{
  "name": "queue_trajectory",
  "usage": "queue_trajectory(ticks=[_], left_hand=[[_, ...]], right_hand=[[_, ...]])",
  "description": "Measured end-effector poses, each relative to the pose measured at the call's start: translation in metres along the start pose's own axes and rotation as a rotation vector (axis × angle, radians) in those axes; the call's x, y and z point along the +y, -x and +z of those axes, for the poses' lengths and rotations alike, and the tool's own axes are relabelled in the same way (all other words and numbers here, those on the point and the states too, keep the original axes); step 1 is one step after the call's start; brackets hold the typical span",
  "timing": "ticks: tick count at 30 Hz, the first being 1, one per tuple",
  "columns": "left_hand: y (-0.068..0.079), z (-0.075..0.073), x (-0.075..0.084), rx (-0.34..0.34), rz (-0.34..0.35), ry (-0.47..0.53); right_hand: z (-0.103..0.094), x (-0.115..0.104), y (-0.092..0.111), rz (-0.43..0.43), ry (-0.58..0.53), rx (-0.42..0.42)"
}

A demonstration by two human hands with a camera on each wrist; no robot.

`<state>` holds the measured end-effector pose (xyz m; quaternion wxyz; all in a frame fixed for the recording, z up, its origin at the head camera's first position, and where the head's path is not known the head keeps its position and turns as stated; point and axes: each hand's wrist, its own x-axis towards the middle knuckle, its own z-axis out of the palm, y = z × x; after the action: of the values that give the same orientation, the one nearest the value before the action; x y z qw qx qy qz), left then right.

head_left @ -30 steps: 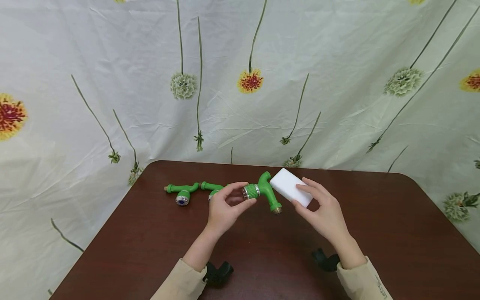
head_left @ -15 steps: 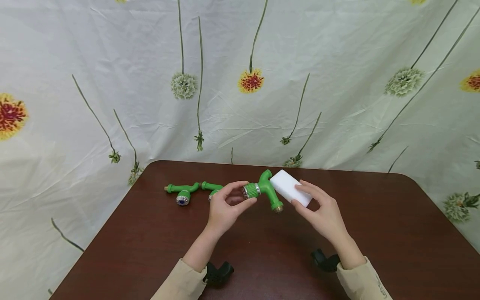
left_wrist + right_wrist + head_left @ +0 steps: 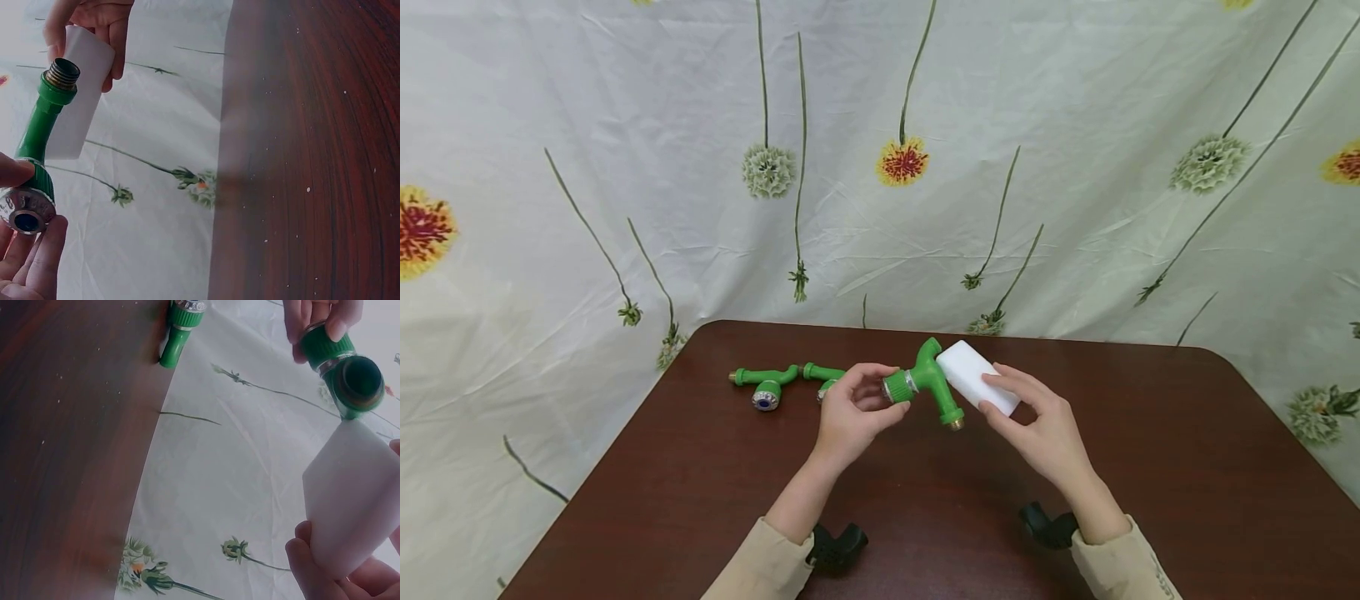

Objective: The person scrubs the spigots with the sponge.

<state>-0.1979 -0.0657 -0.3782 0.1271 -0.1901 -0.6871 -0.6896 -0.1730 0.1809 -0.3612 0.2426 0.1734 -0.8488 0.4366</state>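
Centrally, a person's left hand (image 3: 850, 421) and right hand (image 3: 1051, 427) are working above a dark red-brown desk (image 3: 925, 500). The left grip is pinching a green tap (image 3: 931, 382) by its ribbed, silver-trimmed knob, with the thumb lying on the near side and the fingers on the far side. The tap is leaning in the air between the two hands; its brass threaded end is pointing downward toward the person, and its spout is facing away. The right grip is pinching a white block (image 3: 973, 375) by its lower end, the thumb and fingers pressing on opposite sides. In the right wrist view, a corner of the block is appearing to meet the tap's green body near the spout. To the left, a second tap (image 3: 767, 385) is lying on the desk, its round knob facing the person; just beside it a third tap (image 3: 823, 372) is resting, partly hidden behind the left hand. Beige sleeves (image 3: 763, 560) are covering the forearms. Behind the desk, a pale cloth (image 3: 700, 108) is hanging, its printed flowers showing long stems.
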Motion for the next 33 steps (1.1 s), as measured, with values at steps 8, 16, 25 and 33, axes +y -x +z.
queue_trajectory(ticks=[8,16,25,33], left_hand=[[0.002,0.003,0.000,-0.063,-0.012,-0.037],[0.009,0.010,0.031,-0.069,-0.081,-0.086],[0.011,0.013,0.032,-0.026,-0.025,-0.104],[0.009,0.011,0.033,0.012,-0.017,-0.135]], right_hand=[[0.000,-0.005,0.001,0.008,-0.042,-0.029],[-0.001,-0.009,0.003,-0.018,-0.037,-0.038],[0.001,-0.016,0.005,-0.133,0.011,-0.010],[-0.006,0.002,-0.001,-0.035,0.173,0.074]])
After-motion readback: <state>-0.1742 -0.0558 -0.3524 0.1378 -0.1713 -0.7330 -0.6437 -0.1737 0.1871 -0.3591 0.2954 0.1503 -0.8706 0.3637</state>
